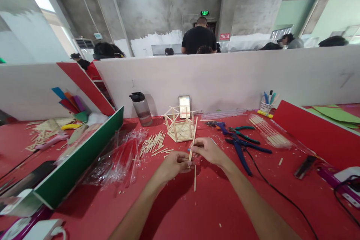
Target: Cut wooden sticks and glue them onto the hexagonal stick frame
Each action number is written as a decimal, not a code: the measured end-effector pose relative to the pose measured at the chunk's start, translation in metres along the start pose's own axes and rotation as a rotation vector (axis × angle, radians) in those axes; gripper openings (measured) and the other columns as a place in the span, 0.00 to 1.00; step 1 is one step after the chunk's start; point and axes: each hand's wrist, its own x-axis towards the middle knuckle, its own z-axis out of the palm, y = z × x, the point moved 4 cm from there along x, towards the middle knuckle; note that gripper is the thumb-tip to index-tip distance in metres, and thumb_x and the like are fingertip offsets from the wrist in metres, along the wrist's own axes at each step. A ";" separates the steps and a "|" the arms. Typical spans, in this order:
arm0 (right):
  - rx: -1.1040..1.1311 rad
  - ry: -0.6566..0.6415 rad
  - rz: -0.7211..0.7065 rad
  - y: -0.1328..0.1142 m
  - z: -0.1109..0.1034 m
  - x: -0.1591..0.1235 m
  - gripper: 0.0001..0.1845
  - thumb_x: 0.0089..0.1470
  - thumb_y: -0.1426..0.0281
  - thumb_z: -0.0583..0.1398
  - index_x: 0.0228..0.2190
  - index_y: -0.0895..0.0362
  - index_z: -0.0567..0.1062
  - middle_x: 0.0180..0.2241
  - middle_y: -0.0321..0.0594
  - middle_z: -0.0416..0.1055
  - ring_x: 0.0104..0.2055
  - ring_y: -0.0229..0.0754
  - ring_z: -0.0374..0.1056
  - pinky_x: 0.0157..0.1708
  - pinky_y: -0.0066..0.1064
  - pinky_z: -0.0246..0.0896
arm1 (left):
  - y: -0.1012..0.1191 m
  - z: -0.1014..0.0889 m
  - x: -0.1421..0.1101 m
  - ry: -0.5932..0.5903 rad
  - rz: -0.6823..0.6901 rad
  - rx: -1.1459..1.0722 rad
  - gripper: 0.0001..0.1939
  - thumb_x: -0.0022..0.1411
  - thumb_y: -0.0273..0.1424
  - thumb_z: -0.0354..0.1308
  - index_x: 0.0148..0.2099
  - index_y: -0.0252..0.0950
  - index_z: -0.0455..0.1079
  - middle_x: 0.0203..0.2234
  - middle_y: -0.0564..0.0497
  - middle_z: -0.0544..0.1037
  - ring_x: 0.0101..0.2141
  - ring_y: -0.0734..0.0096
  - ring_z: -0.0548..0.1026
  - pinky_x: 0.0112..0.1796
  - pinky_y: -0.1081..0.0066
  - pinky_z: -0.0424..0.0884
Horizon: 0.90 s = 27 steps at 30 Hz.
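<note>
Left hand and right hand grips both pinched closed on slim pale wooden stick, likely for steadiness; open-sided pale wooden stick frame just far side, presumably for reach.

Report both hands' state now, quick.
Left hand: closed, pinching a wooden stick near its lower end.
Right hand: closed on the same stick, higher up.

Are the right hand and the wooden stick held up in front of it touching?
Touching: the head view shows the right hand pinching the wooden stick, no gap between them.
</note>
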 end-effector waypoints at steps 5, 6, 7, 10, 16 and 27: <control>-0.006 -0.011 -0.005 0.002 0.001 0.000 0.17 0.50 0.56 0.66 0.28 0.58 0.75 0.25 0.36 0.75 0.28 0.41 0.73 0.32 0.32 0.68 | 0.001 0.001 0.002 0.023 0.012 0.024 0.22 0.44 0.46 0.71 0.34 0.34 0.76 0.29 0.50 0.80 0.31 0.68 0.77 0.39 0.65 0.74; -0.007 -0.014 -0.007 0.002 0.001 0.001 0.16 0.50 0.56 0.66 0.27 0.58 0.75 0.25 0.36 0.75 0.28 0.41 0.72 0.32 0.32 0.68 | 0.001 0.001 0.002 0.027 0.016 0.029 0.22 0.45 0.46 0.70 0.35 0.34 0.75 0.28 0.50 0.79 0.31 0.68 0.76 0.38 0.66 0.74; -0.007 -0.017 -0.010 0.002 0.001 0.001 0.16 0.50 0.56 0.66 0.27 0.58 0.75 0.24 0.36 0.75 0.28 0.40 0.72 0.32 0.32 0.68 | 0.002 0.001 0.002 0.030 0.021 0.033 0.22 0.45 0.47 0.70 0.35 0.34 0.75 0.28 0.51 0.79 0.30 0.69 0.75 0.37 0.66 0.74; -0.004 -0.025 -0.013 0.002 0.002 0.000 0.17 0.49 0.56 0.67 0.27 0.58 0.76 0.24 0.36 0.75 0.28 0.40 0.73 0.32 0.31 0.69 | 0.004 0.002 0.001 0.033 0.031 0.045 0.22 0.45 0.47 0.69 0.33 0.34 0.74 0.26 0.53 0.77 0.29 0.70 0.74 0.36 0.67 0.74; 0.008 -0.029 -0.001 0.000 -0.002 -0.002 0.18 0.50 0.55 0.64 0.28 0.58 0.77 0.26 0.38 0.77 0.29 0.42 0.74 0.33 0.33 0.70 | 0.007 0.003 0.000 0.020 0.044 0.059 0.22 0.45 0.48 0.68 0.29 0.34 0.72 0.22 0.55 0.73 0.27 0.71 0.72 0.34 0.68 0.72; -0.026 0.013 -0.029 -0.007 -0.024 -0.009 0.30 0.54 0.51 0.63 0.50 0.59 0.72 0.21 0.28 0.63 0.22 0.34 0.58 0.22 0.25 0.53 | 0.005 0.007 -0.003 -0.032 0.019 0.039 0.27 0.42 0.53 0.70 0.30 0.34 0.72 0.26 0.50 0.79 0.29 0.68 0.76 0.35 0.67 0.74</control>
